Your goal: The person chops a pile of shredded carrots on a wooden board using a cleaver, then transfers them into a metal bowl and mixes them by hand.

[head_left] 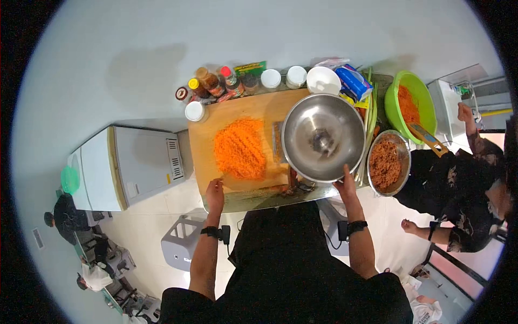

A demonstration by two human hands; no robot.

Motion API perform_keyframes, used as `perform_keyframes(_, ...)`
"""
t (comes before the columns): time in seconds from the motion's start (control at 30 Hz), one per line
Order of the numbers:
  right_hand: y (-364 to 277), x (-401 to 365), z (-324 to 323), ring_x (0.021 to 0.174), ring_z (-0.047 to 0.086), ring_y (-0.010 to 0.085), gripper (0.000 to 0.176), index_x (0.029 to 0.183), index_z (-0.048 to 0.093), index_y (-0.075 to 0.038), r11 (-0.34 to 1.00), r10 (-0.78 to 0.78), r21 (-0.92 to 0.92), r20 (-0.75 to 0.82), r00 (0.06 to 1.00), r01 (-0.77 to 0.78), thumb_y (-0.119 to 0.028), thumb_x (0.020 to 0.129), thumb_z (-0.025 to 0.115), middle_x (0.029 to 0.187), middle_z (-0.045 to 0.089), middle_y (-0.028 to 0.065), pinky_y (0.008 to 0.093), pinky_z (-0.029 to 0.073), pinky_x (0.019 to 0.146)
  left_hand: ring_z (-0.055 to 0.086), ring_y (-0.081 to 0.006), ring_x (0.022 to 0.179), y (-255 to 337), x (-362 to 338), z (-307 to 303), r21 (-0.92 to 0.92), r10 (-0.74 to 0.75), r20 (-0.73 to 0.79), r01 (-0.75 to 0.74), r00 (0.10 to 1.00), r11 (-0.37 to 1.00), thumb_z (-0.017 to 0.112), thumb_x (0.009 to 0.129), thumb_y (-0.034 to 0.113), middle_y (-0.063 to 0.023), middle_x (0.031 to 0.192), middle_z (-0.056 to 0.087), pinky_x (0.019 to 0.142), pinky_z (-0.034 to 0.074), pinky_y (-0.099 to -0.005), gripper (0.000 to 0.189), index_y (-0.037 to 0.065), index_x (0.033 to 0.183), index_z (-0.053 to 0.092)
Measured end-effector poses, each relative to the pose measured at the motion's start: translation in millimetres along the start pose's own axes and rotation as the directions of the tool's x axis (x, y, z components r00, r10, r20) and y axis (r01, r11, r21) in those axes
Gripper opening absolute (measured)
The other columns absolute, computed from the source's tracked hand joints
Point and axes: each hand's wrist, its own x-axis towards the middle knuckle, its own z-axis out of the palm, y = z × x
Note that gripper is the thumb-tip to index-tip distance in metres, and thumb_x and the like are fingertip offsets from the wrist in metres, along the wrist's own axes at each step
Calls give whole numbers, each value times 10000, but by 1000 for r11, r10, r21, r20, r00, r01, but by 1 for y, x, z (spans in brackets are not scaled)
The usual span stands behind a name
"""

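Note:
A heap of chopped orange carrot point(240, 149) lies on the wooden cutting board point(280, 106). My left hand point(215, 193) is at the board's near edge, below the heap, with its fingers curled; whether anything small is in them is too small to tell. My right hand point(346, 186) grips the near rim of an empty steel bowl point(324, 137), thumb over the rim. The bowl covers the board's right part and partly hides a flat dark-edged item point(278, 141) beside it.
Seasoning bottles point(210, 82), white-lidded jars point(271, 79) and a white bowl point(324, 81) line the back. At right are green onions point(370, 116), a bowl of minced filling point(385, 164), a green basin point(430, 102) and another person point(458, 189). A stool point(181, 243) stands below left.

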Motion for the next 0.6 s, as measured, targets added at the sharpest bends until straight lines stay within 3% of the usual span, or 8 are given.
perform_keyframes(0.13,13,-50,10,730,611,199,479,1175,532,-80,988,9,152,-121,993,9,-507,965,475,930,628,94,302,491,571,610,-344,981,27,-20,7,266,409,422,-542,809,797,547,832,59,-155,1070,631,861,503,-443,283,41,1105,624)
perform_keyframes(0.17,58,-17,-33,760,650,213,489,1177,522,-69,996,-5,88,114,993,-5,-507,976,439,964,665,117,323,519,597,598,-349,1017,35,-24,16,204,460,525,-631,716,749,548,818,68,-157,1126,612,888,493,-455,311,46,1122,613)
perform_keyframes(0.2,87,-19,-37,781,681,231,456,1171,519,-44,960,-55,-264,145,988,93,-452,975,465,1024,681,149,314,543,601,584,-341,1051,41,-29,29,194,468,607,-692,642,696,545,823,71,-151,1170,592,904,489,-448,338,54,1156,601)
perform_keyframes(0.23,151,34,-79,762,689,242,370,1165,532,-33,582,-196,-663,449,872,472,-342,962,525,1033,688,166,316,563,606,571,-333,1085,49,-32,41,179,468,682,-748,563,639,543,827,74,-146,1213,572,919,485,-441,366,62,1190,589)
perform_keyframes(0.27,120,-19,-15,785,694,233,308,1174,558,-42,908,19,-416,162,987,51,-244,942,577,1007,694,150,306,560,594,571,-333,1085,58,-32,50,182,464,678,-742,570,646,543,827,74,-146,1213,572,919,485,-441,366,62,1190,589)
perform_keyframes(0.4,149,-3,60,919,660,146,520,1286,549,-55,651,-335,-616,292,896,444,-306,868,728,1106,676,94,291,543,672,518,-269,1191,85,-16,70,218,628,616,-870,475,443,540,845,117,-98,1274,543,958,469,-397,426,121,1270,569)
perform_keyframes(0.43,174,12,66,1026,623,150,590,1333,505,-47,199,-604,-784,374,704,588,-343,872,725,1135,656,85,277,502,819,502,-247,1216,85,-13,74,256,637,622,-887,456,384,536,852,135,-80,1285,539,972,461,-379,430,137,1281,571)
perform_keyframes(0.6,155,-17,124,1196,552,265,623,1381,453,-30,578,-220,-668,426,878,469,-386,903,633,1291,580,163,369,402,1024,506,-233,1212,80,4,68,358,619,611,-870,493,339,555,846,177,-56,1311,530,999,443,-367,436,155,1282,576)
